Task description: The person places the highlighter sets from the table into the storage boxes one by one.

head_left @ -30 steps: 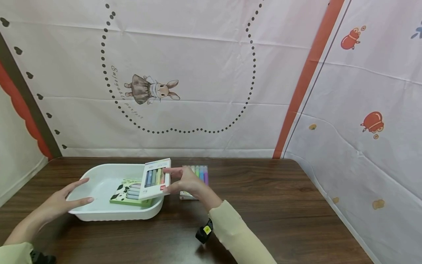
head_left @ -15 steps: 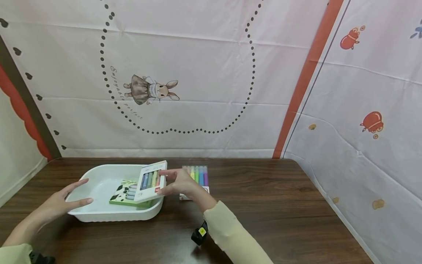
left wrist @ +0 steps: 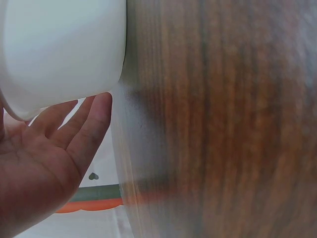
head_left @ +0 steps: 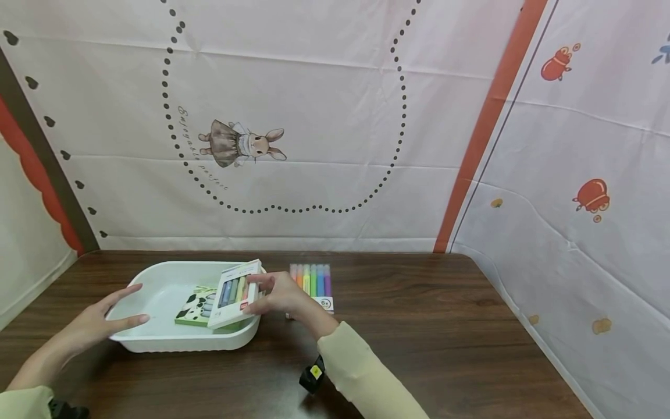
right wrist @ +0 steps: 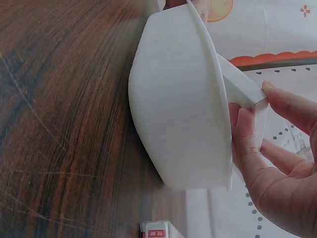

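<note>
My right hand pinches the right edge of a white box of coloured sticks, seen through its window. That box is tilted inside the right end of a white plastic basin, partly covering a green box with a panda pattern on the basin floor. In the right wrist view, thumb and fingertips hold a corner of the white box just beyond the basin's rim. My left hand grips the basin's left end, thumb and index finger over the rim; in the left wrist view other fingers touch its outer wall.
A pack of several coloured markers lies on the dark wooden table, right of the basin and just behind my right hand. A printed white cloth hangs along the table's back edge.
My right hand has moved left and slightly down with the white box, lowering it further into the basin over the green box. More of the marker pack shows. The left hand stays put.
</note>
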`<act>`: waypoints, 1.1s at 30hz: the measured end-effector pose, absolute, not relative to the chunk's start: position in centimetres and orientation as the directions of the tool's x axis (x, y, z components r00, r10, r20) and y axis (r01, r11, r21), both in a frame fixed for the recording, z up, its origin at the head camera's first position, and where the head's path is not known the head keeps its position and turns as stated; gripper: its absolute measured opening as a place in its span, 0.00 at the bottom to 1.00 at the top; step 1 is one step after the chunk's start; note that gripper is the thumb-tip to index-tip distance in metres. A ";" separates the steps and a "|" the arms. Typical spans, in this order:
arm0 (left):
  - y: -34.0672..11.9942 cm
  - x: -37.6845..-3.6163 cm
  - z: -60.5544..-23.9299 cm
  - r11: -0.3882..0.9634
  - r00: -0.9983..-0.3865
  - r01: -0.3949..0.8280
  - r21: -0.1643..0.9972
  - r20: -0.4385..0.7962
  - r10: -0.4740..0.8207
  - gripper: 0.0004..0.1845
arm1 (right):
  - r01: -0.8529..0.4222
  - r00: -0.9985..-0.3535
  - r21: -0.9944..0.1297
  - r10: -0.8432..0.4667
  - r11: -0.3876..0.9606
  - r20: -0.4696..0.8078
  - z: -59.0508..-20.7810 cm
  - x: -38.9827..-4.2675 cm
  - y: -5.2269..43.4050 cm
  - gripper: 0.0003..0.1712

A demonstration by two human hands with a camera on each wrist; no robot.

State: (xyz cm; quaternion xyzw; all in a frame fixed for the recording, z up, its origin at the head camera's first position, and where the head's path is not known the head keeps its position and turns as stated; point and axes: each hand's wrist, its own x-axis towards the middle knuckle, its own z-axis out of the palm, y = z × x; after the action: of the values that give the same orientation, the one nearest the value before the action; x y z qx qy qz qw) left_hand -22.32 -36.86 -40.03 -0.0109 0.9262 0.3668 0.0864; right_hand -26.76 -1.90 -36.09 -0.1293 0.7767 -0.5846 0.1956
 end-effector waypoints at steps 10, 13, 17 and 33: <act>-36.7 -22.2 -39.9 0.735 -0.985 -0.085 0.673 -0.169 0.041 0.47 | -0.031 -0.894 -0.934 -0.427 0.355 -0.133 -35.8 -26.4 -2.6 0.31; -36.7 -22.1 -39.8 0.733 -0.984 -0.090 0.674 -0.174 0.040 0.47 | -0.039 -0.893 -0.934 -0.432 0.355 -0.127 -35.9 -26.4 -2.8 0.30; -36.7 -22.2 -39.8 0.733 -0.984 -0.088 0.674 -0.172 0.040 0.47 | -0.059 -0.891 -0.918 -0.434 0.392 -0.129 -35.8 -26.3 -3.2 0.30; -36.8 -22.3 -39.9 0.735 -0.982 -0.099 0.671 -0.183 0.035 0.47 | -0.190 -0.894 -0.821 -0.441 0.539 -0.082 -35.1 -25.8 -3.3 0.29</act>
State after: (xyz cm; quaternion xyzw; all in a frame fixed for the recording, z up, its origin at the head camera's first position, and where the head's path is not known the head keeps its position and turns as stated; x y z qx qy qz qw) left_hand -22.35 -36.77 -39.89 -0.0173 0.9267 0.3639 0.0922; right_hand -25.83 -3.30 -35.11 -0.1821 0.8657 -0.4444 0.1411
